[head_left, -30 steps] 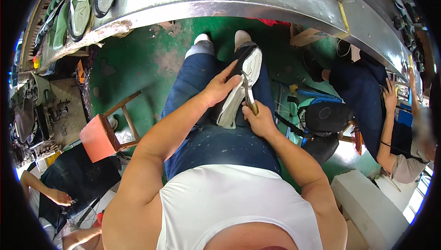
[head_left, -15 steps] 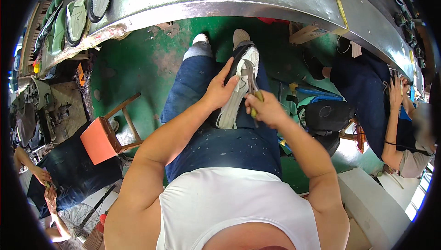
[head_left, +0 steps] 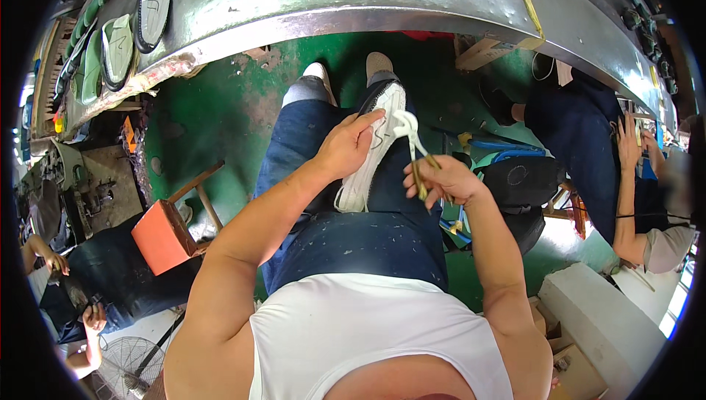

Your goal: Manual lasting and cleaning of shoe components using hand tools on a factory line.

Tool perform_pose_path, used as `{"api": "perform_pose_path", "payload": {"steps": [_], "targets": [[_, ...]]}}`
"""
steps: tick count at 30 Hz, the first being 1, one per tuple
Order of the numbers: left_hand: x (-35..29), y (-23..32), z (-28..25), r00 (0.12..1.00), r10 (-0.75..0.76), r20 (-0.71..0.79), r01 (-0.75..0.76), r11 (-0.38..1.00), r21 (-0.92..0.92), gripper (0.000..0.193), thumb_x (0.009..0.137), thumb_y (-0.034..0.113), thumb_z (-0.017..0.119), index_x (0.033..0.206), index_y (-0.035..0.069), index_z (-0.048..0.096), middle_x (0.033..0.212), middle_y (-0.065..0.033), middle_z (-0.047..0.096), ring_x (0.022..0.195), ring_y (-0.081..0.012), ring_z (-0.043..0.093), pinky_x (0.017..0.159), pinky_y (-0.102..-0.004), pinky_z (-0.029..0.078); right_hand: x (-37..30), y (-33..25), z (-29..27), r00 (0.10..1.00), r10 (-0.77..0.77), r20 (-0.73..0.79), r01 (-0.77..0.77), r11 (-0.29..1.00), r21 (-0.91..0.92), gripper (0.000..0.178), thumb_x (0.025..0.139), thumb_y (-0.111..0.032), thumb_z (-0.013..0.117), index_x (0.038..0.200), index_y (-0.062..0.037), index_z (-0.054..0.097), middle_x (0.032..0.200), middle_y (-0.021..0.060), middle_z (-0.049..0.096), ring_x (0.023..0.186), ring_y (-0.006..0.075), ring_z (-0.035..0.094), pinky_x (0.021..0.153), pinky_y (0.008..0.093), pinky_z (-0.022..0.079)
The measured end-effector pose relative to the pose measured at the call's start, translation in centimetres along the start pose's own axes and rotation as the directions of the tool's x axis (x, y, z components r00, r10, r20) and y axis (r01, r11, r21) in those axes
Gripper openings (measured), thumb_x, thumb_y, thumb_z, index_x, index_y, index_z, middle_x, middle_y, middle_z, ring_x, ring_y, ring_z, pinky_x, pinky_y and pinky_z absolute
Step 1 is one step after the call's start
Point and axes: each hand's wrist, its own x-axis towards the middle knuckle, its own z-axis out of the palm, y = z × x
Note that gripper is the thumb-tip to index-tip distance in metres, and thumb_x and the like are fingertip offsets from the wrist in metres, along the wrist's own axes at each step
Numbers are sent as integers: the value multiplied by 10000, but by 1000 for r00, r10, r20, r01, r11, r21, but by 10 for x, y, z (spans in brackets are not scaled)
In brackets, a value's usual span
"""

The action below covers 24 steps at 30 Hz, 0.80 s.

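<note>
A shoe (head_left: pixel 364 172), sole side up with a pale underside and black along its far edge, lies across my thighs. My left hand (head_left: pixel 347 144) grips its left side, with a finger lying on the pale underside. In my right hand (head_left: pixel 454 179) are metal pincers (head_left: pixel 409 129) with yellowish handles. The pincers' head stands just right of the shoe, apart from it, with its curved jaws parted. My right fingers curl loosely round the handles. What my left fingers touch under the shoe is hidden.
Ahead runs a metal bench (head_left: pixel 331 21), with several shoe pieces (head_left: pixel 118 51) at its left. An orange-topped stool (head_left: pixel 160 237) stands left, a black bag (head_left: pixel 518 183) right. Other people sit on both sides, their hands (head_left: pixel 629 143) busy. A fan (head_left: pixel 129 363) is at lower left.
The pincers have come away from the shoe's underside toward the right, and their jaws now show parted. My right fingers have loosened on the handles. My left hand still holds the shoe.
</note>
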Motion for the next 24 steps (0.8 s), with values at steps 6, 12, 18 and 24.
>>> {"api": "perform_pose_path", "payload": {"steps": [6,12,18,24], "targets": [[2,-5,4,990,130,60,-135,985,108,405,999,94,481,1401,99,530,1210,-211,609,1089,-385,619,954,-358,489,42,-41,4,918,-349,-191,28,537,-843,470,1053,-387,423,958,28,620,705,85,642,614,191,642,595,336,504],[-6,-3,5,955,-293,34,294,955,-34,665,980,236,576,1538,51,264,1336,-290,557,1227,-413,570,1043,-399,447,33,-51,29,871,-457,-181,103,529,-843,501,1041,-413,434,847,20,596,681,107,641,633,210,642,639,361,509],[2,-13,-5,932,-304,195,341,920,-194,636,944,183,665,1475,-11,375,1292,-156,596,1172,-197,570,1022,-325,446,32,-23,31,886,-460,-59,82,281,-956,434,1023,-369,484,916,36,599,724,131,653,646,234,652,658,379,520],[18,-14,-33,786,-395,474,598,681,-424,591,909,226,722,1413,81,450,1115,-36,660,944,-92,622,550,-266,477,-13,-14,37,949,-198,-244,-87,582,-809,282,967,-196,556,1116,40,591,804,68,652,658,113,630,576,291,501]]}}
